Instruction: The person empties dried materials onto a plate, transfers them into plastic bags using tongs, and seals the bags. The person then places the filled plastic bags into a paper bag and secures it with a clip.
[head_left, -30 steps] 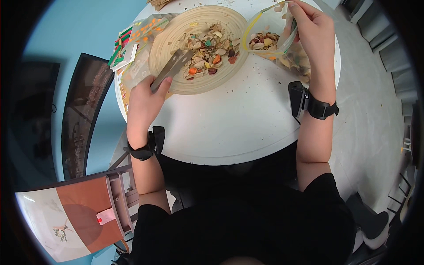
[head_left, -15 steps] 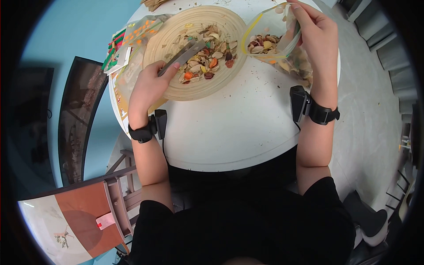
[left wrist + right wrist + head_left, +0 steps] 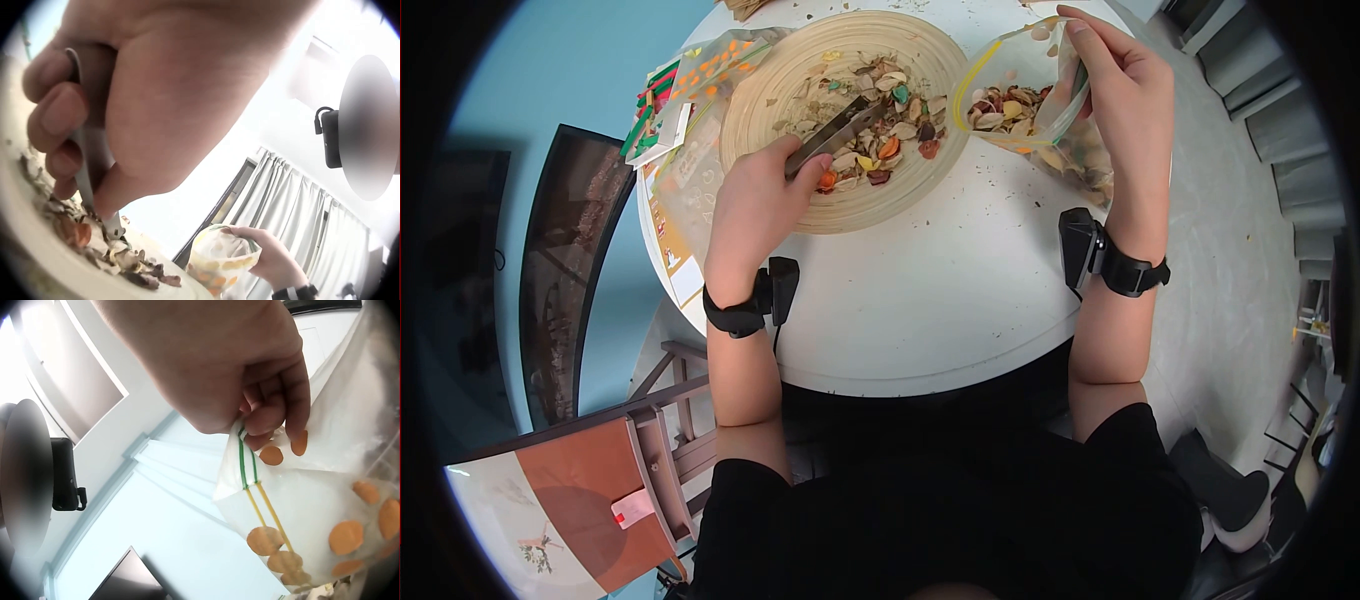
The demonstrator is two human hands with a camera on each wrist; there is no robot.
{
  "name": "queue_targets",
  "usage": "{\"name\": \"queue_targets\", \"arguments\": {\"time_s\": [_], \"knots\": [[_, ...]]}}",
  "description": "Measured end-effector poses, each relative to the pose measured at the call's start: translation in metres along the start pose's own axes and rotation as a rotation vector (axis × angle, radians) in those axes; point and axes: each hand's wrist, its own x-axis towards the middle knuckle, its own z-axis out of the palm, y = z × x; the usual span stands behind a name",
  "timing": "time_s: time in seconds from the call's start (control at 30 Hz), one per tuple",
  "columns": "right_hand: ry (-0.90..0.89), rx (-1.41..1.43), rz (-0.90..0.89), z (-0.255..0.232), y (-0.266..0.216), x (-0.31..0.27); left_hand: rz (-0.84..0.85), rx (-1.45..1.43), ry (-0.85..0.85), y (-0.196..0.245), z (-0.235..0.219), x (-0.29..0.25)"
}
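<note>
My left hand (image 3: 755, 205) grips a pair of metal tongs (image 3: 840, 130), their tips down among the dried petals (image 3: 870, 160) on a round wooden plate (image 3: 750, 100). In the left wrist view the fingers curl round the tongs (image 3: 94, 159), close over the petals (image 3: 125, 256). My right hand (image 3: 1128, 95) pinches the rim of a clear zip bag (image 3: 1050, 55), whose mouth gapes toward the plate. Dried petals (image 3: 1010, 110) lie inside it. Orange dots and a green and yellow zip strip show on the bag (image 3: 287, 519) in the right wrist view.
Left of the plate lies another orange-dotted bag (image 3: 700, 180), beside a white box (image 3: 662, 135) with green and red pieces. Small crumbs dot the white table (image 3: 920, 310). A brown papery bundle (image 3: 745, 8) sits at the far edge.
The tongs have shifted right and deeper into the petals with my left hand. My right hand still holds the bag's rim, slightly lower in view.
</note>
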Motion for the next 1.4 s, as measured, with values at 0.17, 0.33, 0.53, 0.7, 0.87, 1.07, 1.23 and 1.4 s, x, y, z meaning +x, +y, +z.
{"name": "queue_targets", "arguments": {"time_s": [0.17, 0.33, 0.53, 0.7, 0.87, 1.07, 1.23, 1.4], "knots": [[-0.048, -0.029, 0.081, -0.002, -0.01, -0.003, 0.005, -0.079, 0.039, -0.003, 0.0, -0.001], [-0.097, -0.035, 0.121, -0.002, -0.016, -0.007, -0.002, -0.16, 0.065, 0.004, -0.018, -0.01], [-0.103, -0.037, 0.088, 0.003, 0.007, -0.004, 0.156, -0.395, 0.046, 0.036, -0.031, -0.026], [-0.062, -0.01, 0.071, -0.001, 0.013, 0.0, 0.235, -0.377, -0.003, 0.048, -0.012, -0.018], [0.073, 0.007, 0.009, -0.028, 0.041, 0.023, 0.051, -0.383, 0.091, 0.02, -0.028, -0.012], [0.023, -0.075, 0.109, -0.061, 0.046, 0.032, -0.106, -0.319, 0.089, -0.015, -0.034, -0.004], [0.317, -0.158, 0.038, -0.088, 0.028, 0.036, -0.157, -0.302, 0.041, -0.02, -0.034, -0.003], [-0.124, -0.168, -0.022, -0.077, -0.001, 0.027, -0.127, -0.277, 0.035, -0.024, -0.035, -0.002]]}}
